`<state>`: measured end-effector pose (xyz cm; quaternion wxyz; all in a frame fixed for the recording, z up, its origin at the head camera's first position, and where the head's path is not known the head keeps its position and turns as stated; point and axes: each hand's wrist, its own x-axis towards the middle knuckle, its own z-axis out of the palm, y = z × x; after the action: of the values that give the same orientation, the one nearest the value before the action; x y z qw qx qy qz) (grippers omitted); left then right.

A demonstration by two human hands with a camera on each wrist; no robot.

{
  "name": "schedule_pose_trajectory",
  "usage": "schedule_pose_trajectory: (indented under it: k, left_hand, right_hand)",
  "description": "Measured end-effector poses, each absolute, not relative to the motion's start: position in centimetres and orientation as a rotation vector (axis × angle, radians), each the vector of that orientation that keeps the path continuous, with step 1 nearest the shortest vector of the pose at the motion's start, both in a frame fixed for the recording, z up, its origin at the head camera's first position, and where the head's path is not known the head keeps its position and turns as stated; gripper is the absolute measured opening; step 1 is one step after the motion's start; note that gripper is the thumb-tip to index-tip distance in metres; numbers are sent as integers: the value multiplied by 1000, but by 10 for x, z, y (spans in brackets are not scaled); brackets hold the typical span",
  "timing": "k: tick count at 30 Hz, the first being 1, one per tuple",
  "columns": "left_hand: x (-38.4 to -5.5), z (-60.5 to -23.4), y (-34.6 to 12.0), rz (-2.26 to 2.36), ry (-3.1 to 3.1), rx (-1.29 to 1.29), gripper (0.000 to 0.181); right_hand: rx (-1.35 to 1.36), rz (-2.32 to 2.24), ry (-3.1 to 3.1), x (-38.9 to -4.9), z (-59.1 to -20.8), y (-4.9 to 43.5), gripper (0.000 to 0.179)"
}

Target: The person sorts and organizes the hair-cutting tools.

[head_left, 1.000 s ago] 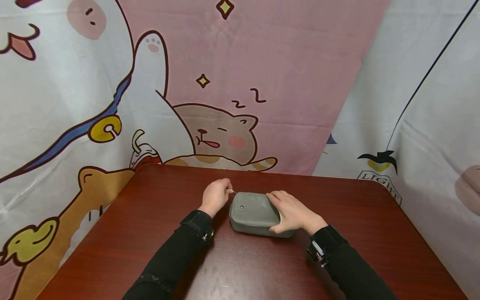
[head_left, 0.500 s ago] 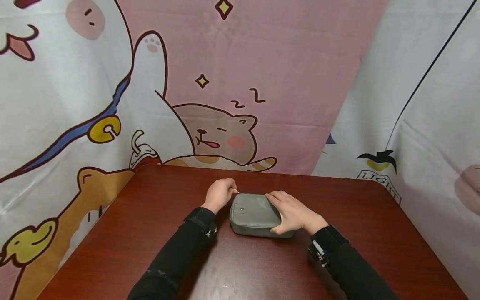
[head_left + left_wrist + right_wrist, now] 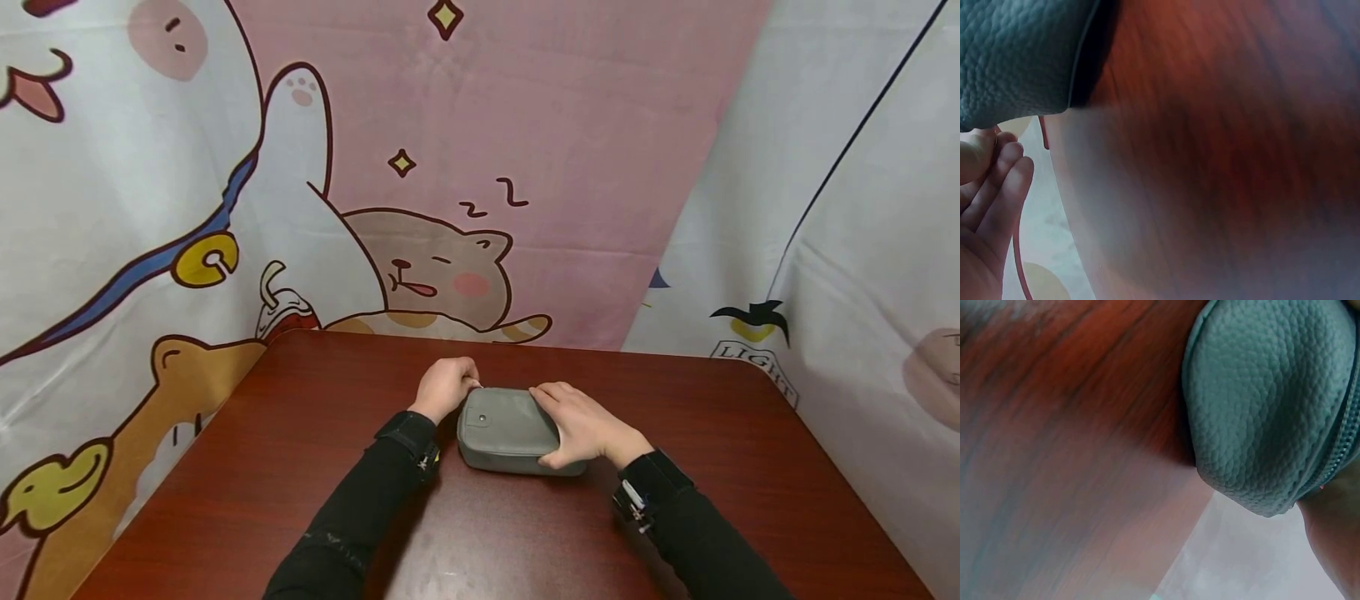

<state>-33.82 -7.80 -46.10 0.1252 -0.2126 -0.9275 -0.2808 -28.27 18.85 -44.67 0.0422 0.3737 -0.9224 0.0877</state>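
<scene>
A grey-green zipped pouch (image 3: pixel 506 425) of pebbled leather lies flat on the table, a small round stud on its top. At its far left corner my left hand (image 3: pixel 444 388) pinches a tiny zipper pull between thumb and fingers; the pull is mostly hidden by the fingertips. In the left wrist view, those curled fingers (image 3: pixel 1004 181) show just beyond the pouch's corner. My right hand (image 3: pixel 587 423) grips the right end, fingers over the far side and thumb on the near side. Zipper teeth (image 3: pixel 1344 428) run along the pouch's edge in the right wrist view.
The dark red-brown wooden table (image 3: pixel 480 533) has rounded far corners. Right behind its far edge hangs a pink and white cartoon-printed cloth (image 3: pixel 592 167), which also runs along both sides.
My left hand has shifted slightly to the right along the pouch's far left corner, still pinching the zipper pull. My right hand and the pouch have stayed in place.
</scene>
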Motion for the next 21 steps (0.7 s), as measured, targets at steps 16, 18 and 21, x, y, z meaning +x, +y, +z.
schedule_pose_trajectory:
  k: [16,18,21]
  left_hand:
    - [-335,-465,-85,-773,-2850,-539,7]
    - [-335,-465,-87,-747,-2856,-534,6]
    - [-335,-464,-91,-733,-2856,-529,9]
  right_hand:
    - [1139,291,-2793,-285,-449,187,108]
    - [1136,296,-2797,-285,-449,187,108]
    - [1127,298,-2809,-285,-449,187,108]
